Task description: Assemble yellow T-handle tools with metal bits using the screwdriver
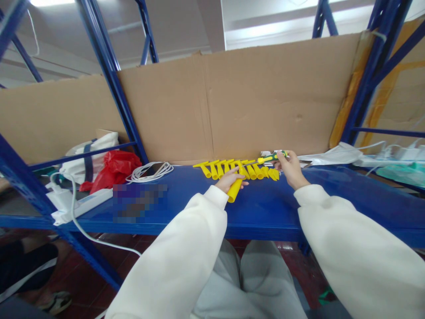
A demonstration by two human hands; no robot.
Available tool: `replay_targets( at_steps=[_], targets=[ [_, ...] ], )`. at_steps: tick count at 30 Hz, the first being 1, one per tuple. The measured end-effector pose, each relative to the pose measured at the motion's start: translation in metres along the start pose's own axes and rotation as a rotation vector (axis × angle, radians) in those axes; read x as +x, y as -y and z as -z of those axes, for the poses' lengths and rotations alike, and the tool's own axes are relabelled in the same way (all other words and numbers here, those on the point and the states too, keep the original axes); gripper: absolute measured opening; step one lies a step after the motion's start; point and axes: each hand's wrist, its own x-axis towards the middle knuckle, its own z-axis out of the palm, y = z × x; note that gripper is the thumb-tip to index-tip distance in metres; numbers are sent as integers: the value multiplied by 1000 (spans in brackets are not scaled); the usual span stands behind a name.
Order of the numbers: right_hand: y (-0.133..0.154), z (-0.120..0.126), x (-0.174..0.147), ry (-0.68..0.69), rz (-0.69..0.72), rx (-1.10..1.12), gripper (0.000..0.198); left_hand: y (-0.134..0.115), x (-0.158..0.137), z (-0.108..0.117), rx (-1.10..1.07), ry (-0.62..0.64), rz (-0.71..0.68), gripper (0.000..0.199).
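My left hand (229, 180) grips a yellow plastic piece with a hollow, tube-like handle (234, 192), its open end tilted down toward me. My right hand (291, 169) is closed around the green and yellow handle of a screwdriver (267, 157). The screwdriver's thin shaft points left to the upper end of the held piece; whether the tip touches it is too small to tell. Behind my hands, several similar yellow pieces (214, 170) lie in a row along the back of the blue shelf (265, 212). Smaller yellow parts (272, 173) lie by my right hand.
A cardboard panel (265, 102) closes off the back. To the left are a white cable coil (151, 172), a red plastic bag (120, 167) and a power strip (86, 203). Blue posts (111, 84) stand at the sides. A person's leg (29, 270) shows at lower left.
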Motion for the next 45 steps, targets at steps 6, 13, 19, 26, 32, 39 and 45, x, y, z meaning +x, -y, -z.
replay_targets(
  at_steps=[6, 13, 19, 26, 32, 39, 45],
  targets=[
    [6, -4, -6, 47, 86, 13, 49, -3, -5, -2, -41, -8, 16, 83],
    [13, -5, -11, 116, 123, 46, 50, -4, -4, -2, -46, -11, 29, 81],
    [14, -4, -9, 80, 48, 50, 45, -3, -4, -2, -26, -13, 35, 85],
    [14, -2, -9, 49, -78, 32, 49, -2, -4, -2, -16, -5, 31, 87],
    [18, -1, -9, 140, -276, 132, 52, -2, -2, 0, 2, -9, 11, 86],
    [23, 2, -4, 220, -390, 225, 48, -4, -8, -4, 21, -16, 6, 84],
    [20, 4, 0, 254, -371, 228, 37, -5, -8, -4, 27, -23, 14, 85]
  ],
)
